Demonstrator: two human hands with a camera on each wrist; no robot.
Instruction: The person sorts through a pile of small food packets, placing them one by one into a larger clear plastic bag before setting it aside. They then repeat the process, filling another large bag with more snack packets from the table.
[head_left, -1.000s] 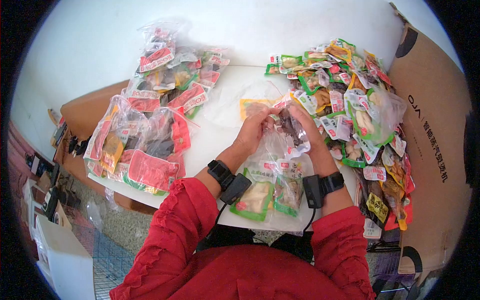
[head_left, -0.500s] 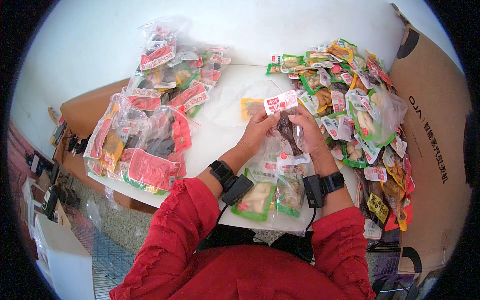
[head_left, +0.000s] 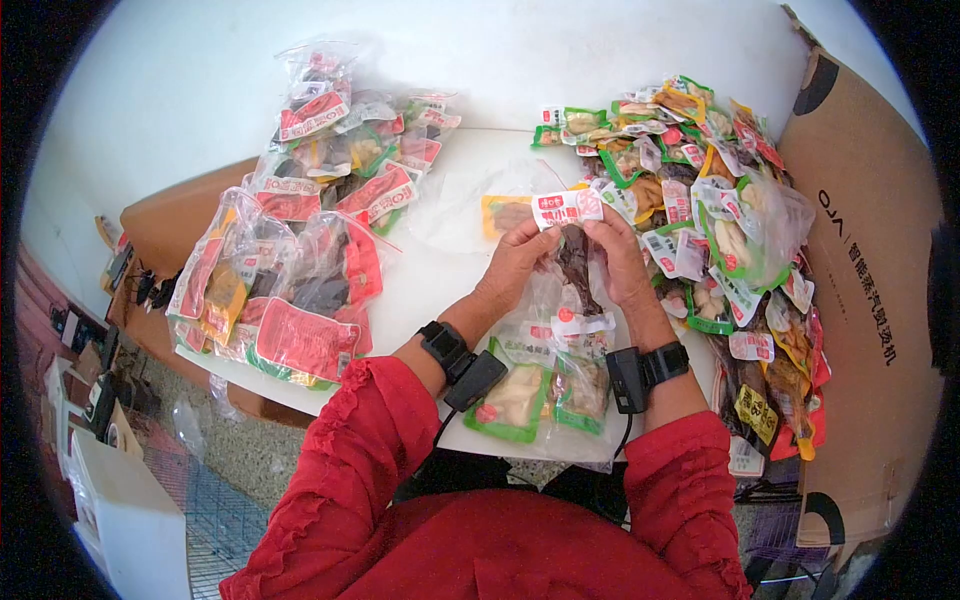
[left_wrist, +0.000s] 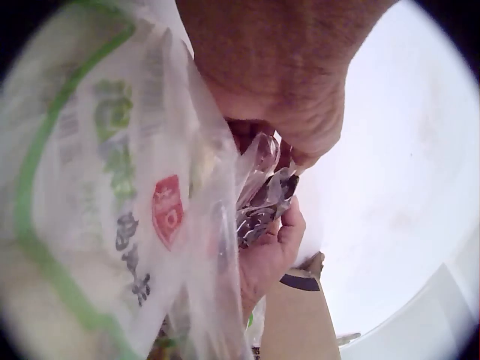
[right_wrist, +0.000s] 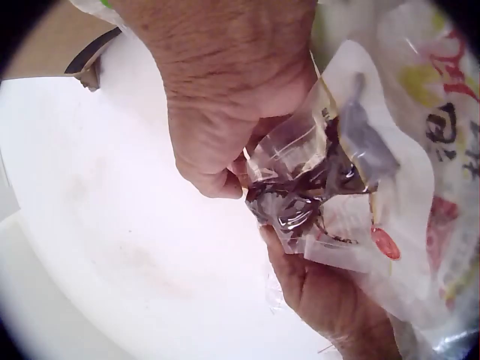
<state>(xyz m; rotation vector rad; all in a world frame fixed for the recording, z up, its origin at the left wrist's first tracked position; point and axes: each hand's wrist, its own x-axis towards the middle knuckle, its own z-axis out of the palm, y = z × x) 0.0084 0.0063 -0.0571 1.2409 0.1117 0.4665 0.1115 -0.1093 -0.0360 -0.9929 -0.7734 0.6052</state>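
Observation:
In the head view, my left hand (head_left: 518, 265) and right hand (head_left: 624, 265) pinch the two sides of a clear packet of dark meat (head_left: 575, 262), just below its white and red label. The wrist views show the packet's glossy clear film (right_wrist: 296, 210) creased between the fingertips. Below the hands, a clear plastic bag (head_left: 530, 312) holds a green-edged packet of pale food (head_left: 515, 398) and another green-edged packet (head_left: 580, 390) with darker contents. The held packet's lower end overlaps the bag in the head view.
Filled clear bags (head_left: 305, 335) are heaped at the left of the white table (head_left: 420, 320). Loose food packets (head_left: 690, 205) pile up at the right, beside a tall cardboard sheet (head_left: 850, 260). A yellow-edged packet (head_left: 505, 215) lies beyond the hands, near a clear bag (head_left: 450, 205).
The packet's white label came up into view between the hands, then dropped slightly toward me. The packet now hangs straighter, its dark meat fully showing. Both hands stay on it.

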